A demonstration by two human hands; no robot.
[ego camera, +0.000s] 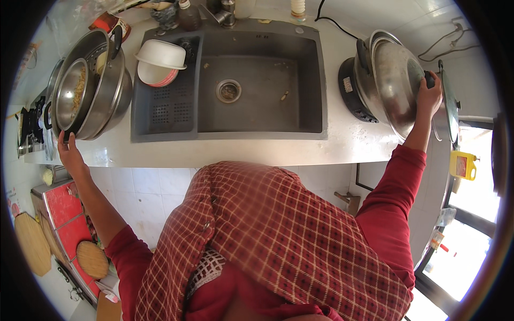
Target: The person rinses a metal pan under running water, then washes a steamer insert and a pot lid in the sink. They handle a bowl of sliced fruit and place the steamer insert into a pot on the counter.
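Observation:
At the right, my right hand (pixel 430 96) grips the black knob of a domed metal lid (pixel 395 80), which rests tilted on a steel pot (pixel 366 86) over a black electric cooker base (pixel 351 94). On the far left, my left hand (pixel 73 154) touches the near rim of a small steel bowl (pixel 70 96) with yellowish bits inside. That bowl leans in a larger steel steamer pot (pixel 108 86) with black handles. Whether the left fingers carry any of its weight, I cannot tell.
Between them lies a grey double sink (pixel 257 96). White bowls (pixel 162 54) stand in its left basin, near the faucet (pixel 225 16). Bottles (pixel 188 16) line the back edge. A black cable (pixel 337 26) runs behind the cooker. Another lid (pixel 449 104) leans against the right wall.

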